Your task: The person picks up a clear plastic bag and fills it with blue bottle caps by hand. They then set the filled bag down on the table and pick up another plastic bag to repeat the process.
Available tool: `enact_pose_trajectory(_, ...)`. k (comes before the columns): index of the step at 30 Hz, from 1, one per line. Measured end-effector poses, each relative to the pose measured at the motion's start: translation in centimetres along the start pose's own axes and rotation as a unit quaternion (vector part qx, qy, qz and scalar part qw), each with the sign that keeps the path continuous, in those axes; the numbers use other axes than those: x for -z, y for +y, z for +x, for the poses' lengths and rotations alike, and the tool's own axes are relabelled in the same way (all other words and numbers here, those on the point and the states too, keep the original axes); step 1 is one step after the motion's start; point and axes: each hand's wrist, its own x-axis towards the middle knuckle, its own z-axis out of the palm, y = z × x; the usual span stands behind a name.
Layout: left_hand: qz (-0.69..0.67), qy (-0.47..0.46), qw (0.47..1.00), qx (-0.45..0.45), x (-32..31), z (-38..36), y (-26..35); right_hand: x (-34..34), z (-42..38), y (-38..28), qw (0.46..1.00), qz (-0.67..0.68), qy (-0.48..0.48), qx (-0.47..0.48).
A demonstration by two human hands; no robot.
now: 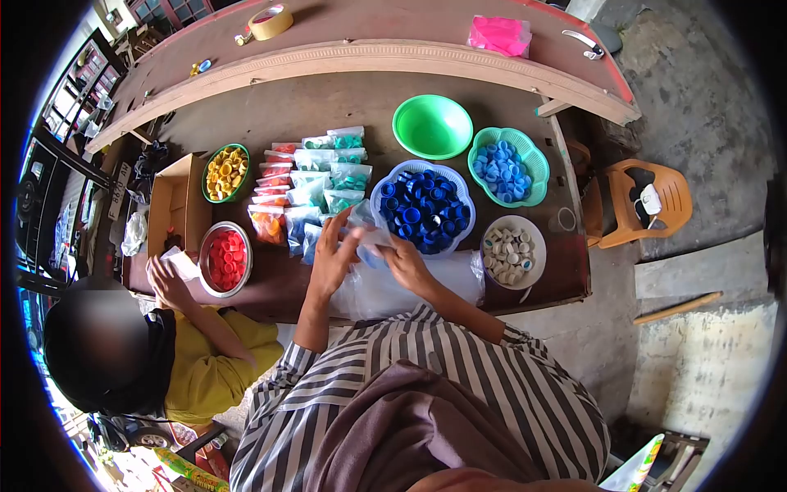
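Observation:
My left hand (pixel 334 252) and my right hand (pixel 407 264) hold a clear plastic bag (pixel 370 234) between them, just in front of the basket of dark blue caps (pixel 422 205). Fingers of both hands are closed on its edges. Whether anything lies inside the bag is hard to make out. Below my hands is a stack of clear plastic bags (pixel 443 280) at the table's front edge. Left of my left hand lie filled bags of blue caps (pixel 302 228). Beyond them are rows of bags with green caps (pixel 348 176) and red or orange caps (pixel 268 223).
Around the work stand a green bowl (pixel 433 102), a basket of light blue caps (pixel 502 170), a bowl of white caps (pixel 512 252), a bowl of red caps (pixel 227 258), a basket of yellow caps (pixel 227 173) and a cardboard box (pixel 175 205). A co-worker's hand (pixel 168 283) is at left. A raised shelf (pixel 352 53) spans the back.

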Motion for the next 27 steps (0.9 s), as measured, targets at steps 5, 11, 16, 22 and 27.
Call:
enact_pose_trajectory(5, 0.088, 0.044, 0.991, -0.094, -0.9, 1.0, -3.2, 3.2, 0.6, 1.6, 0.995, 0.004, -0.091, 0.031)
enact_pose_trajectory(11, 0.142, 0.073, 0.973, -0.166, -1.7, 0.7, -4.3, 13.7, 1.1, 7.8, 0.866, -0.46, 0.181, 0.077)
enact_pose_trajectory(16, 0.153, 0.069, 0.97, -0.175, -2.6, 0.7, -2.9, 16.2, 0.1, 10.1, 0.789, -0.598, 0.133, -0.049)
enact_pose_trajectory(22, 0.149, 0.036, 0.98, -0.127, -3.8, 1.4, -2.9, 16.4, 0.7, 8.8, 0.862, -0.486, 0.137, -0.051)
enact_pose_trajectory(27, 0.167, 0.04, 0.977, -0.13, -4.3, 2.1, -1.5, 11.8, 2.3, -0.6, 0.976, -0.126, 0.15, 0.098)
